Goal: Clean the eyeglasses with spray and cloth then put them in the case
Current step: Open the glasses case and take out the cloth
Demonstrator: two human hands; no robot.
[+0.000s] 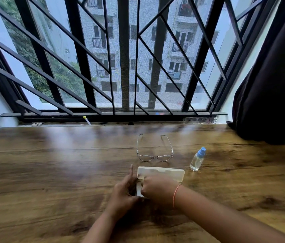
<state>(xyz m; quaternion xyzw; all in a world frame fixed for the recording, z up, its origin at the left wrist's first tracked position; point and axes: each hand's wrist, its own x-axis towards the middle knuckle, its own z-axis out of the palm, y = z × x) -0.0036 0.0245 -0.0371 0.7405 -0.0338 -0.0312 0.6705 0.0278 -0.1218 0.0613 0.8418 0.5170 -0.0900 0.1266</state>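
Note:
Clear-framed eyeglasses (155, 155) lie on the wooden table (50, 172) with their arms unfolded and pointing at the window. A small clear spray bottle (197, 161) with a blue cap stands to their right. In front of the glasses lies the cream case (162, 172), its lid tipped up. My left hand (123, 192) holds the case's left end, thumb at the near edge and index finger straight. My right hand (157, 187) lies over the near half of the case with curled fingers. A pale strip shows between my hands. No cloth can be made out.
A barred window (124, 58) runs along the table's far edge, with small items on its sill (87, 120). A dark curtain (268, 95) hangs at the right, down to the table's far right corner.

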